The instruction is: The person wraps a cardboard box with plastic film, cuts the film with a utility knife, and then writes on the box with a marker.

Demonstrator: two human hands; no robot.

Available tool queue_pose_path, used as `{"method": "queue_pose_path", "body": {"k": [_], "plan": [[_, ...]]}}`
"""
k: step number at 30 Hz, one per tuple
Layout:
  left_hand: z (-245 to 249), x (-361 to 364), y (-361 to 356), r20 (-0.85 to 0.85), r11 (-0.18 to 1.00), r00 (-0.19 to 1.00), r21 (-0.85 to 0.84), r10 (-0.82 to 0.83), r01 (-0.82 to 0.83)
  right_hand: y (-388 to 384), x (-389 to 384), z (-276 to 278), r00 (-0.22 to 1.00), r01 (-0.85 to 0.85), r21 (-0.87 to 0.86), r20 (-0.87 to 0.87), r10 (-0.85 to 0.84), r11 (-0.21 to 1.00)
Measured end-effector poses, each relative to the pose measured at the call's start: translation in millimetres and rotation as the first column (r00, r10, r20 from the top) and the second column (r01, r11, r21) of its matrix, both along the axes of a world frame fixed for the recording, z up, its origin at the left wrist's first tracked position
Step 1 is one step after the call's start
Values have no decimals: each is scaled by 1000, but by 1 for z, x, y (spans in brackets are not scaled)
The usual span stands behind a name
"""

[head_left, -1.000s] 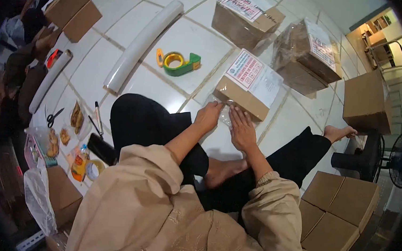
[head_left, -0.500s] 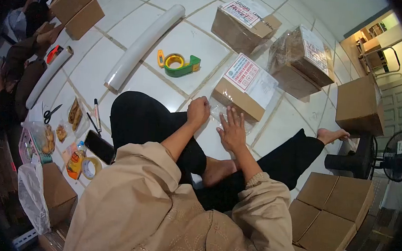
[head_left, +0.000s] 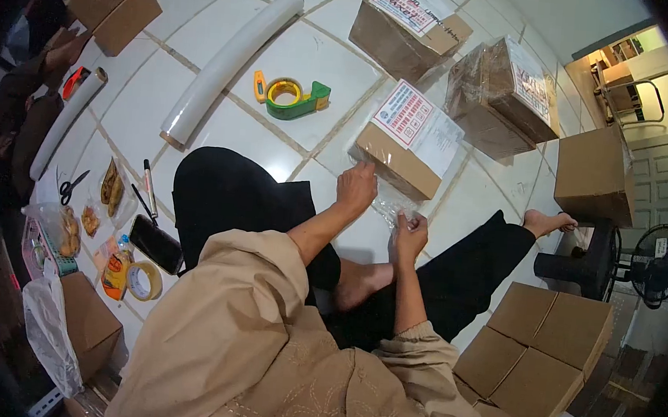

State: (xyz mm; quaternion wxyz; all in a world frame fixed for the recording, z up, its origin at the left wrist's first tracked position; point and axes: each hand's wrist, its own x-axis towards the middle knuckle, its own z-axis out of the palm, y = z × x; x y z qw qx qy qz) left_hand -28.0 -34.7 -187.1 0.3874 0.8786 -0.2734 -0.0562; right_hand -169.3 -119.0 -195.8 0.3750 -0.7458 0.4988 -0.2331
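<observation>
In the head view a small brown cardboard box [head_left: 397, 162] lies on the tiles with a red-and-white printed label [head_left: 403, 113] on top. Clear plastic film [head_left: 387, 205] spreads under and around it. My left hand [head_left: 358, 187] is closed at the box's near left edge, its fingertips pinching the film there. Beside the box's near side, my right hand [head_left: 408, 238] grips the loose end of the film between thumb and fingers. Beyond my left knee sit a green-and-yellow tape dispenser [head_left: 298, 110] and an orange cutter knife [head_left: 260, 87].
A long roll of plastic film [head_left: 231, 67] lies left of the dispenser. Wrapped boxes [head_left: 504, 96] stand behind the small box. Stacked cartons [head_left: 538, 358] and a fan [head_left: 657, 264] are at right. Scissors [head_left: 74, 186], a phone [head_left: 156, 243] and a tape roll [head_left: 144, 281] lie left.
My right hand has gone from lying flat against the box's side to pinching the film, pulled back toward me. My left hand has shifted right along the box's near edge.
</observation>
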Motion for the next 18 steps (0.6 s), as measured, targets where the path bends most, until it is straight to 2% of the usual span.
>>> {"method": "queue_pose_path", "body": {"k": [1,4,5,7,8,9,10,11,12,14,16,17,18], "plan": [[0,1,-2,-5,1000,1000,2,0,0,-6,0,0,998,-70,12,3,70,997],[3,4,-4,-24,1000,1000,3,-9,9,-12,13,-8,998,-52,124,50,46,991],[4,5,-6,-80,1000,997,6,-6,7,-10,22,-15,998,-59,125,44,54,990],[15,5,-10,-143,1000,990,10,-7,8,3,48,-22,890,-33,379,432,-145,925],[22,6,-10,-248,1000,969,-4,-13,13,2,57,-20,891,-29,383,428,-149,923],[26,7,-10,-346,1000,938,-16,-19,15,4,68,-5,828,-5,615,444,-342,788],[22,7,-12,-346,1000,938,-8,-17,16,6,78,12,749,-17,804,403,-525,594],[17,3,-14,-398,995,916,-99,-45,7,10,83,30,683,-153,868,439,-584,473],[22,0,-12,-447,982,891,-188,-80,-6,12,83,36,683,-149,872,432,-589,466],[32,-7,-10,-510,992,856,-126,-83,21,12,83,43,706,-292,902,428,-564,318],[41,-13,-9,-640,996,765,-80,-72,26,7,81,43,740,-304,898,433,-515,318],[46,-17,-8,-644,996,761,-81,-73,27,3,79,43,769,-320,894,439,-465,315],[50,-20,-5,-513,994,854,-2,-93,107,-2,78,46,770,-314,895,435,-468,316]]}}
